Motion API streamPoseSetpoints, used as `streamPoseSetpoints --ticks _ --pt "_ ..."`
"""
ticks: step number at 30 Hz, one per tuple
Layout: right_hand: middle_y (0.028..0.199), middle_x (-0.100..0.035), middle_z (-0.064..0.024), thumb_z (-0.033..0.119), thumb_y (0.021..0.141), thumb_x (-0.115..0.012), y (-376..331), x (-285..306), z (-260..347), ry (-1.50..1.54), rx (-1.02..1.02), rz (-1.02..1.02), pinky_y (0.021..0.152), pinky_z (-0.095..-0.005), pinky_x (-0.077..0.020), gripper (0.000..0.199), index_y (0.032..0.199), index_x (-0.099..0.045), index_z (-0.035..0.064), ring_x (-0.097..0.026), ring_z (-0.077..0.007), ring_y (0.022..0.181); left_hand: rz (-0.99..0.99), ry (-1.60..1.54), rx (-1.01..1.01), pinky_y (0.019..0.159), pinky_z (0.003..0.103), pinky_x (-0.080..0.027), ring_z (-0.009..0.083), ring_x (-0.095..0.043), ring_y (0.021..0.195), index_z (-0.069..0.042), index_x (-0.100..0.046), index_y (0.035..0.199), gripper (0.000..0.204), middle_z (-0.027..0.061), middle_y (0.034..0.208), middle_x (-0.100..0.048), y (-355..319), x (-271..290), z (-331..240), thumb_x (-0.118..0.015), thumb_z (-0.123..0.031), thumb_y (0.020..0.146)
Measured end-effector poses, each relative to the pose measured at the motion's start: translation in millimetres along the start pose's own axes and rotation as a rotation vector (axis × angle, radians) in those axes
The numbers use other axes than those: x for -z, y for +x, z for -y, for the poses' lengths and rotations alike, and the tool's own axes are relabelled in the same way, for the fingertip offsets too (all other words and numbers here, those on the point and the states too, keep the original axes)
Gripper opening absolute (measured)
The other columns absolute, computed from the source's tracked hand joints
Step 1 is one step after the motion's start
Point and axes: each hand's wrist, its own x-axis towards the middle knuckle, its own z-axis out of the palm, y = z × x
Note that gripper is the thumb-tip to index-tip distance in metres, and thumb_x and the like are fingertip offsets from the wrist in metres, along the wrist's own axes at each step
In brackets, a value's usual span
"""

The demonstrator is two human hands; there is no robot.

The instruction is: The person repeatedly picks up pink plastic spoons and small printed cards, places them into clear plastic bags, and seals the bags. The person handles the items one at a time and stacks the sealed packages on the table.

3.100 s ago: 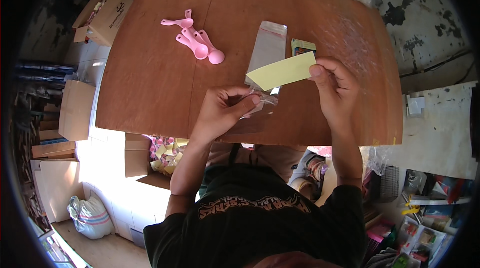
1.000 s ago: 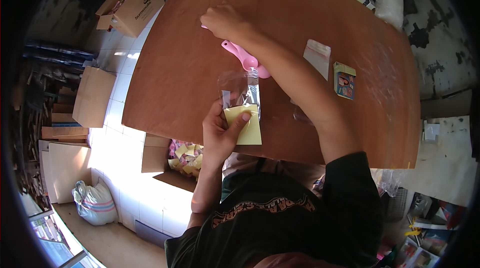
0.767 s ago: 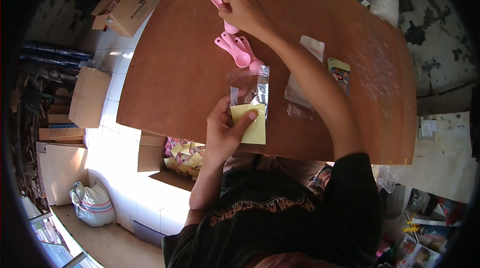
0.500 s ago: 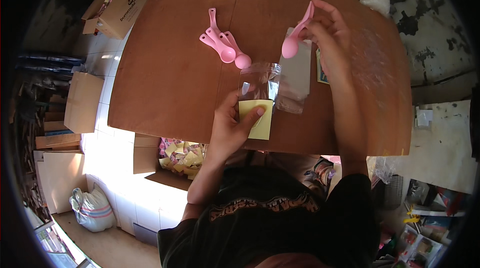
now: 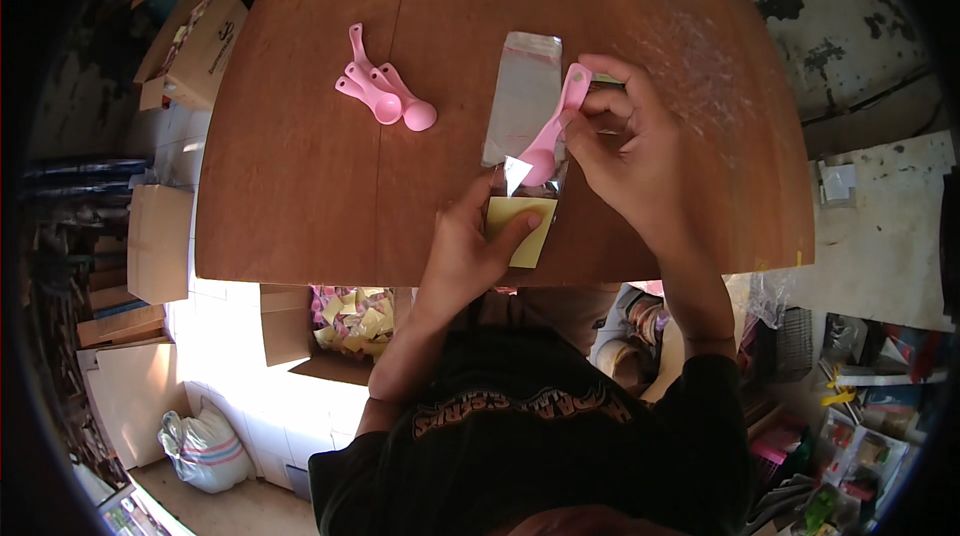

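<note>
My left hand grips a small clear plastic bag with a yellow card in or against it, the thumb pressing on the card. Between the fingers and thumb of my right hand is the handle end of a pink measuring spoon. Its bowl points down at the mouth of the bag; whether it is inside, I cannot tell. Several more pink spoons lie in a loose pile to the left. Just beyond my hands lies a stack of flat clear bags.
All this is at a brown wooden table. Below its near edge stands an open carton full of pink and yellow packed pieces. Other cartons stand at the far left, and a tied white sack rests on the floor.
My right hand has brought the pink spoon down and toward me, from above the bag stack to the bag's mouth. The left hand still holds the bag and card. The view has shifted.
</note>
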Motion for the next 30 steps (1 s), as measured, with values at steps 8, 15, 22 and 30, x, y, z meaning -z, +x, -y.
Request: streamPoseSetpoints --ticks 8,15,22,30 --pt "0.089 -0.068 -0.0108 0.006 0.080 -0.069 -8 -2 -4 -0.280 0.371 0.051 0.069 -0.0316 -0.0521 0.015 0.095 -0.065 0.0022 -0.067 -0.0211 0.078 0.016 -0.009 -0.025 0.075 0.027 -0.051 0.0111 -0.064 0.086 0.002 -0.056 0.120 0.043 0.0117 0.093 -0.070 -1 -1 -6 -0.073 -0.006 0.081" --pt "0.089 -0.069 -0.0090 0.000 0.083 -0.066 -10 18 18 0.076 0.068 0.250 0.069 -0.0260 -0.0497 0.010 0.093 -0.069 0.0004 -0.066 -0.0181 0.078 0.108 -0.007 -0.225 0.093 0.033 -0.048 0.0227 -0.062 0.105 0.001 -0.048 0.129 0.057 0.0164 0.114 -0.063 1 2 -16 -0.075 -0.009 0.080" --pt "0.087 -0.069 -0.0109 -0.006 0.077 -0.069 10 38 32 -0.372 0.605 -0.020 0.071 -0.0284 -0.0522 0.014 0.091 -0.070 -0.0006 -0.067 -0.0201 0.079 -0.042 0.028 -0.358 0.109 0.041 -0.033 0.0268 -0.042 0.131 0.001 -0.037 0.138 0.061 0.0170 0.142 -0.040 12 10 -25 -0.067 -0.007 0.086" --pt "0.088 -0.070 -0.0127 -0.004 0.077 -0.071 -14 23 45 -0.178 0.387 0.094 0.071 -0.0287 -0.0516 0.015 0.091 -0.071 -0.0014 -0.068 -0.0204 0.082 0.031 -0.047 -0.297 0.087 0.032 -0.048 0.0202 -0.057 0.110 0.003 -0.054 0.122 0.037 0.0148 0.118 -0.059 18 2 -56 -0.065 -0.006 0.089"
